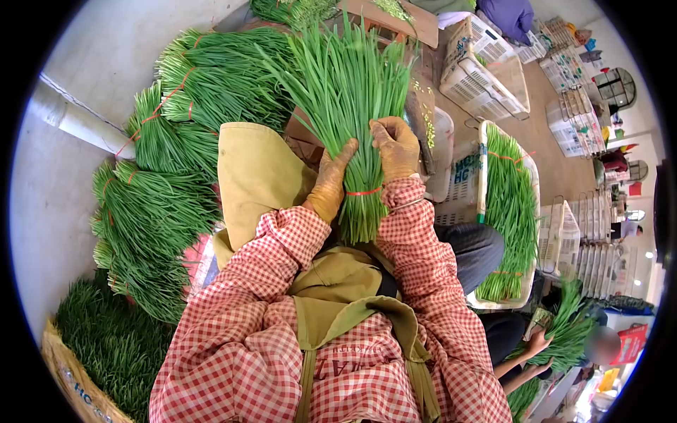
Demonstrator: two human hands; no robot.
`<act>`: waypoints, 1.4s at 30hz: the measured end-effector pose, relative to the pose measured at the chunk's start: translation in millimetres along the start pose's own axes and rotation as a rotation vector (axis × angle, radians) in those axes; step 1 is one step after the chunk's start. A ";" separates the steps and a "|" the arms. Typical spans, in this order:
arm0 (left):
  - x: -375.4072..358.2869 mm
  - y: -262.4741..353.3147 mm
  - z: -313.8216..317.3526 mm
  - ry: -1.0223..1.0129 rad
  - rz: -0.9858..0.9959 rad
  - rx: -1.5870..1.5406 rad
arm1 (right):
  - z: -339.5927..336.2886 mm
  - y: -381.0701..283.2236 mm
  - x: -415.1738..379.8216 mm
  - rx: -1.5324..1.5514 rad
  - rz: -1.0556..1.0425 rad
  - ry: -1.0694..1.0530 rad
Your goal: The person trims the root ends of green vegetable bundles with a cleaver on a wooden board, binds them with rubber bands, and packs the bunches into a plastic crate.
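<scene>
A large bunch of long green leaves (352, 92) stands upright over my lap, its tips fanned out at the top. A red band (363, 192) circles it near its lower end. My left hand (328, 182), in a yellowish stained glove, is wrapped round the left side of the bunch above the band. On the right side my right hand (395, 144), gloved too, is closed with its fingertips pinched at the edge of the leaves. What those fingertips hold is too small to make out.
Banded bunches (162, 211) are piled at the left, above a basket (74, 384) of darker leaves. At the right stands a white crate (532, 211) with more bunches. Beyond it a co-worker's hands (539, 345) hold leaves. Stacked crates (575, 127) line the far right.
</scene>
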State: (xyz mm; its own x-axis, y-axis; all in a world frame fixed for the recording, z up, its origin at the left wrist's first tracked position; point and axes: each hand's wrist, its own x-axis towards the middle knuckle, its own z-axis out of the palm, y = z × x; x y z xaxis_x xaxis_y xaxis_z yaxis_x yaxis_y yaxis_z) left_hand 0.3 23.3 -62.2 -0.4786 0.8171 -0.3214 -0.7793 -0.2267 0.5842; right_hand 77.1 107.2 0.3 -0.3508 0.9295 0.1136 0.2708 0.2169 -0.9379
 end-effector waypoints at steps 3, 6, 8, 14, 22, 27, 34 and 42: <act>7.6 -4.1 -7.3 -0.020 -0.015 -0.032 | -2.1 2.6 -7.4 0.345 0.084 -0.039; 11.1 -4.8 -9.5 0.013 -0.002 -0.060 | 0.0 0.0 -18.2 0.522 0.001 0.039; 6.8 3.2 -6.1 0.056 -0.077 -0.082 | -2.9 10.7 -26.9 0.928 0.207 -0.040; 17.8 2.5 -26.1 0.019 -0.203 -0.275 | -95.2 11.7 -11.2 1.473 0.291 -0.314; 27.7 -11.3 -31.7 -0.148 -0.228 -0.167 | -122.4 -157.7 -62.6 0.154 -0.283 -0.173; 3.7 4.3 -11.3 -0.162 -0.156 -0.078 | -148.3 -233.1 -70.4 0.068 -1.006 -0.601; -9.2 7.3 -3.6 -0.161 -0.030 -0.017 | -167.6 -220.9 -81.7 0.092 -1.077 -0.316; 13.6 -23.5 -52.0 -0.159 0.117 0.239 | -178.1 -197.1 -79.2 0.126 -1.053 -0.092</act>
State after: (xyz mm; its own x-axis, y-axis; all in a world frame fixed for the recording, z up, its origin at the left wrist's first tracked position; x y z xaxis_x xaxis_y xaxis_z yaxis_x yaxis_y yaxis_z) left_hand -9.0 12.2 -119.1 -0.4755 0.8698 -0.1317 -0.5963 -0.2086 0.7752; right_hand 211.2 43.9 234.6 -0.4222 0.2643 0.8671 -0.3017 0.8611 -0.4093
